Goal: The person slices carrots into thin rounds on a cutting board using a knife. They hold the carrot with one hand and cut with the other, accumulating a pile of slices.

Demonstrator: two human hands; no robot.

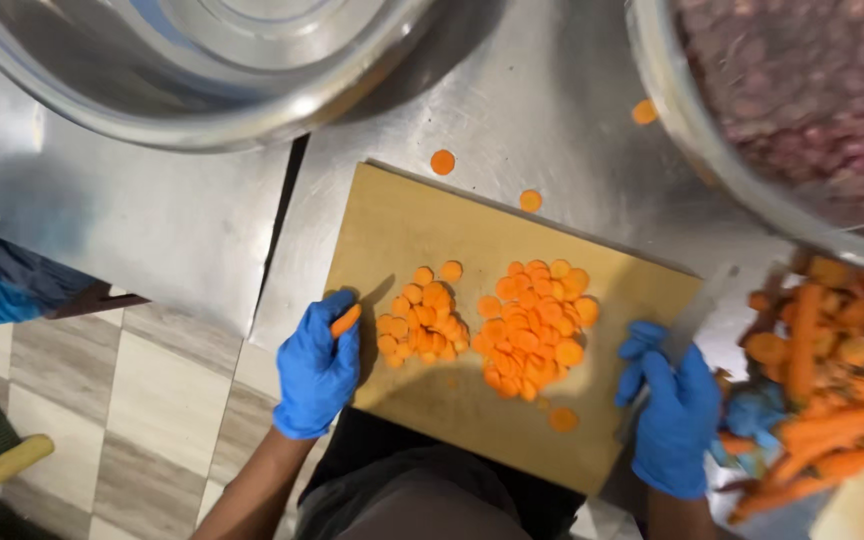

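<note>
Seen from above, a wooden cutting board (422, 220) lies at an angle on a steel bench (552, 110), and both hands wear blue gloves. The left hand (318, 366) sits at the board's near left edge, curled closed around a short carrot end (346, 320) whose orange tip sticks out between thumb and fingers. The right hand (674, 410) rests at the board's right edge, its fingers folded over the handle of a knife (700, 300); the blade, blurred and pale, points away from the person across the bench beside the board. Two heaps of carrot slices (530, 330) lie in the middle of the board: a smaller one just beside the left hand and a larger one to its right, the two almost touching. A single slice lies apart near the board's front edge, and a few more strays sit on the bench beyond the board's far edge. To the right of the right hand, a pile of carrot peelings and trimmings (832, 380) covers the bench. A large empty steel bowl (182, 70) stands at the far left, and another steel bowl (692, 150) at the far right holds something purplish, too blurred to identify. Tiled floor (152, 400) shows below the bench at the left.
</note>
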